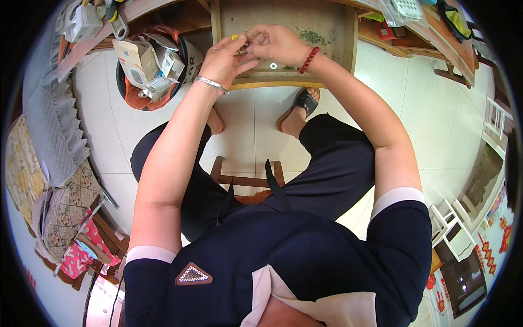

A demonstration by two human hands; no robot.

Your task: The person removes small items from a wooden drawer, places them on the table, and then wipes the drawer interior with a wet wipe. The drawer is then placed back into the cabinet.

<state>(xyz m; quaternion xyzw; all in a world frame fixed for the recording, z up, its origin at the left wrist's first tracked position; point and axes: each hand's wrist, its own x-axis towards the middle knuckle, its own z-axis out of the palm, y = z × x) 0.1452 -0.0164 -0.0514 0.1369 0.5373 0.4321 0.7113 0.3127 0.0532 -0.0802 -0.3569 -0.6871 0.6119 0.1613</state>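
My left hand (222,59) is raised over an open wooden drawer (282,83), a silver bangle on its wrist. A small yellow piece (234,37) shows at its thumb and index fingertip; what the piece is, I cannot tell. My right hand (280,41), with a red beaded bracelet (309,60) at the wrist, meets the left one, its fingers curled in. Something small and dark (244,50) lies between the two hands, mostly hidden by fingers. Inside the drawer are dry green leaf crumbs (314,36) and a small white ring (273,66).
Left of the drawer stands a bin (190,61) with an orange-red liner, full of cardboard boxes (137,61) and plastic wrapping. The desk top (443,39) continues on the right, with a bagged white keypad device (406,8). A wooden stool (245,180) is under me.
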